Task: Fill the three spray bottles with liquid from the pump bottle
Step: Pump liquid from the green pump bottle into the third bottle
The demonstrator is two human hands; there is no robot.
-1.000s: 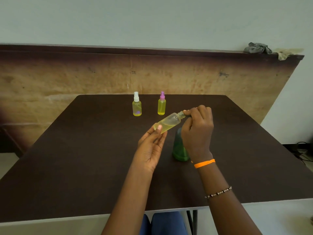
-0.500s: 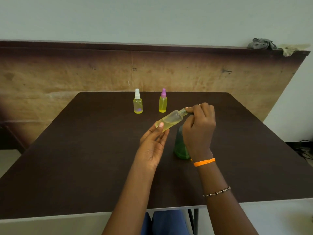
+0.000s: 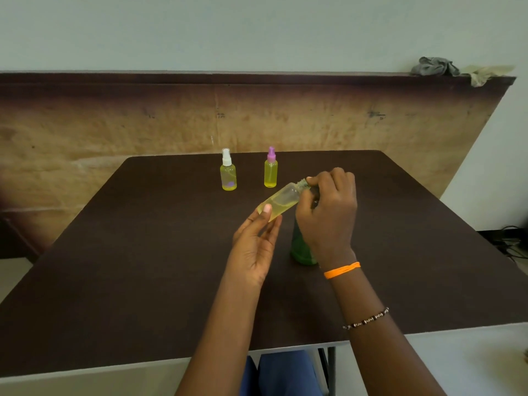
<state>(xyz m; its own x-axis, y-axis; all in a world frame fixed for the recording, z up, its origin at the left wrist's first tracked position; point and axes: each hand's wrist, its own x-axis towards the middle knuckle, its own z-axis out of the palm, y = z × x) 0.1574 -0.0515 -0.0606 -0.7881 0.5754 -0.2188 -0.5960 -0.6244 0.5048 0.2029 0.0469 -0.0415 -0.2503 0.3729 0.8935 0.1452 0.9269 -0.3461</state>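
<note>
My left hand [image 3: 255, 244] holds a small clear spray bottle [image 3: 281, 202] by its base, tilted with the neck up to the right; yellow liquid lies inside it. My right hand [image 3: 328, 212] curls its fingers round the bottle's neck and cap end, hiding the cap. Below my right hand stands the green pump bottle [image 3: 301, 250], its upper part hidden. At the back of the dark table [image 3: 143, 252] stand two upright spray bottles of yellow liquid, one with a white top [image 3: 228, 174] and one with a pink top [image 3: 271, 170].
A wooden board [image 3: 114, 124] leans behind the table, with crumpled cloths [image 3: 437, 67] on its top right edge. Cables [image 3: 511, 244] lie on the floor at the right. My knees in blue show under the table's near edge.
Both hands keep the tilted bottle in about the same place; my right fingers have shifted slightly on the neck end. The camera has tipped a little upward.
</note>
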